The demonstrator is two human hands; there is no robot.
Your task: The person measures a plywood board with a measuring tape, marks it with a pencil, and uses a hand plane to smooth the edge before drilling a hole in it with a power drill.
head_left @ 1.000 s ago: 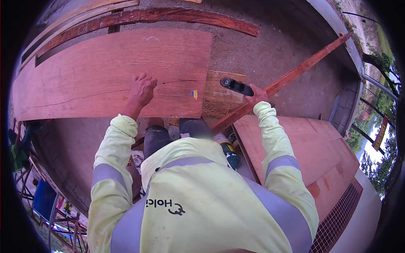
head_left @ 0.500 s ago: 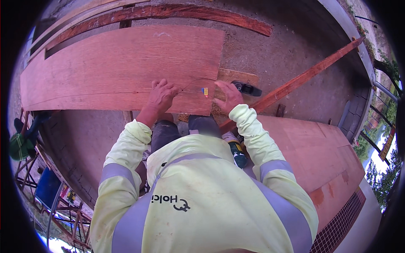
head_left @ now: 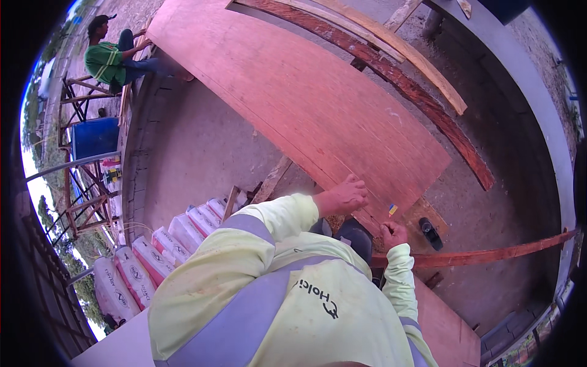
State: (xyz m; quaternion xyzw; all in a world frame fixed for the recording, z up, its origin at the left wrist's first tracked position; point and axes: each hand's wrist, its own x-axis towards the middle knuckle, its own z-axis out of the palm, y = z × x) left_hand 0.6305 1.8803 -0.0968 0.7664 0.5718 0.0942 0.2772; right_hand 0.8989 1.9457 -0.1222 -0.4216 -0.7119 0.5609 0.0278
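Note:
A large reddish plywood sheet (head_left: 330,104) lies slantwise before me, its near right corner close to my knees. Along its near edge runs a thin dark line that looks like string, reaching toward my hands. My left hand (head_left: 347,194) is over this edge, fingers pinched together on the string. Closed at the sheet's right end, my right hand (head_left: 393,235) seems to grip the same string, though its fingers hide most of it. Between the hands and the corner is a small coloured sticker (head_left: 392,210). To the right, a black hand-sized tool (head_left: 430,233) rests on a board.
Reddish timber lengths (head_left: 428,128) lie beyond the sheet. Another red plank (head_left: 489,257) extends right. At far left a person in green (head_left: 107,61) has hands on the sheet's far end. Several filled white sacks (head_left: 147,269) stand at left, near a blue drum (head_left: 95,137).
My view has swung left, bringing the other person and the sacks into sight. My right hand has gone from spread fingers to closed at the sheet's end. My left stays near the edge.

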